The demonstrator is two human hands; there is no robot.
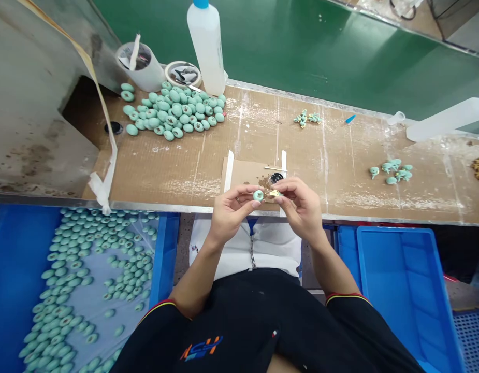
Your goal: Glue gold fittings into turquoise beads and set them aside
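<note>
My left hand (pixel 229 210) pinches a small round teal piece (pixel 258 195) between thumb and fingertips, just above the near edge of the bench. My right hand (pixel 299 203) is closed on a small yellowish part (pixel 275 193) held right against the teal piece. Both hands hover over a piece of cardboard (pixel 247 173) that bears a small dark pot (pixel 277 178) and brown stains.
A heap of teal pieces (pixel 175 111) lies at the back left, by a white bottle (pixel 206 46), a cup (pixel 140 65) and a tape roll (pixel 183 74). Small teal figures (pixel 392 171) lie to the right. Blue bins stand below: the left one (pixel 167 254) holds several teal pieces, the right one (pixel 406 290) does not.
</note>
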